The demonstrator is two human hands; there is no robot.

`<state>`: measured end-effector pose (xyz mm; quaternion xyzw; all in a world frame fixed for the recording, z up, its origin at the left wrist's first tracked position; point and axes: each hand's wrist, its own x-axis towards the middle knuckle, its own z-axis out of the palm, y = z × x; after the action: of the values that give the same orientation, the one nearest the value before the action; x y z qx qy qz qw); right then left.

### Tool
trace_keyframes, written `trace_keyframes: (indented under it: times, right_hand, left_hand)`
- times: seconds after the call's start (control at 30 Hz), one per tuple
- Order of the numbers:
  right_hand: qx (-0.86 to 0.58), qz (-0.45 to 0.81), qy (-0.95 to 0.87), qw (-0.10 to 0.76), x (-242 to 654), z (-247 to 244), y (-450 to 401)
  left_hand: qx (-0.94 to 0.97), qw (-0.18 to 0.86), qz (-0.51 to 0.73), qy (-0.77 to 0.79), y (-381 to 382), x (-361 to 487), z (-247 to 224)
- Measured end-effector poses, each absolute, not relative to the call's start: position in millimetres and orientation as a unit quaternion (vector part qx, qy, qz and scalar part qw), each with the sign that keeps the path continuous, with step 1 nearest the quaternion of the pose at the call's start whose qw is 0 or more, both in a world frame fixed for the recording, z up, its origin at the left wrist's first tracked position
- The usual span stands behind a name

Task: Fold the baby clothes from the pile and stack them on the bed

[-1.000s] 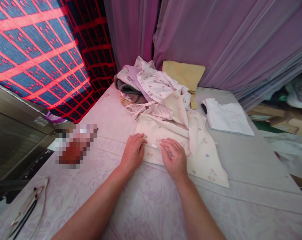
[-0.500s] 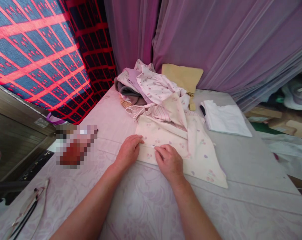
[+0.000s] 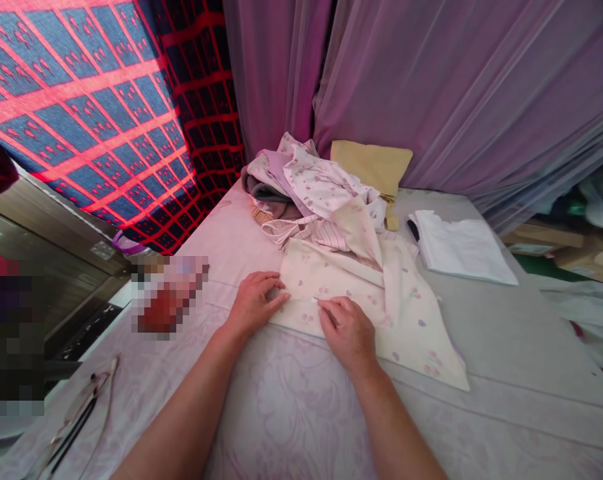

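Note:
A cream garment with a faint print of hearts and cherries lies spread on the bed in front of me. My left hand rests at its left edge, thumb and fingers apart, the tips touching the cloth. Thumb and forefinger of my right hand are pinched together over the garment's lower middle. A small white tag-like piece sticks out from that pinch; its exact kind is too small to tell. The other right fingers curl under and hide the cloth beneath.
Behind the garment is a heap of crumpled clothes, with a folded yellow cloth beyond. A folded white garment lies right. Eyeglasses and a blurred-out reddish object are left. Purple curtains hang behind.
The whole view has shifted, so things appear farther right and slightly lower. My left thumb has spread away from the fingers. My right hand keeps its pinch in the same spot.

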<state>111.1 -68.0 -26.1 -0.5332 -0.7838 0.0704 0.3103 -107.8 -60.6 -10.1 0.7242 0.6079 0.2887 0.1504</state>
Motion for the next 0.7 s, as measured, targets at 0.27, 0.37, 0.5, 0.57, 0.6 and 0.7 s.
trace_keyframes:
  times: [0.27, 0.37, 0.5, 0.57, 0.6, 0.7]
  right_hand:
    - [-0.536, 0.072, -0.780, 0.315, 110, -27, -68]
    - [-0.536, 0.079, -0.780, 0.314, 110, -27, -68]
    - [-0.537, 0.089, -0.778, 0.313, 110, -26, -68]
    - [-0.538, 0.093, -0.777, 0.312, 110, -25, -68]
    - [-0.538, 0.095, -0.778, 0.310, 110, -24, -68]
    - [-0.536, 0.101, -0.782, 0.303, 110, -24, -67]
  left_hand:
    - [0.705, 0.147, 0.287, 0.632, -60, -101, -15]
    - [0.691, 0.127, 0.290, 0.650, -59, -100, -19]
    - [0.703, 0.088, 0.312, 0.633, -62, -93, -17]
    - [0.731, 0.069, 0.316, 0.601, -65, -85, -12]
    - [0.749, 0.064, 0.310, 0.583, -67, -80, -9]
    - [0.803, 0.069, 0.249, 0.537, -73, -65, -6]
